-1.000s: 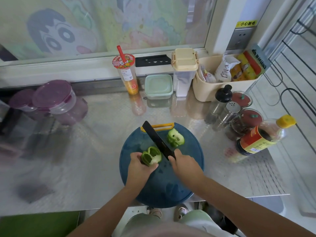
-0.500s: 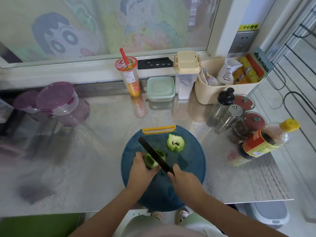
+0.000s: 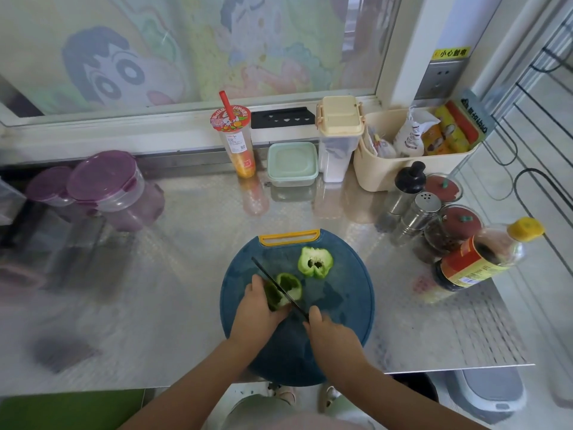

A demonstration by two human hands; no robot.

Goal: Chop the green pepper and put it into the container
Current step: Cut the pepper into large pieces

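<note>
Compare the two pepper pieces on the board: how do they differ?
The near pepper piece is held by the left hand with the knife across it; the far pepper piece lies free. The near one looks darker green; the far one shows its pale inside. Both sit on the blue cutting board.

Steel counter (image 3: 173, 274): blue chopping board (image 3: 341, 305) front; purple-lidded tubs (image 3: 105, 181) left; mint container (image 3: 292, 162), cup (image 3: 237, 141) rear; sauce bottle (image 3: 477, 262) right.
</note>
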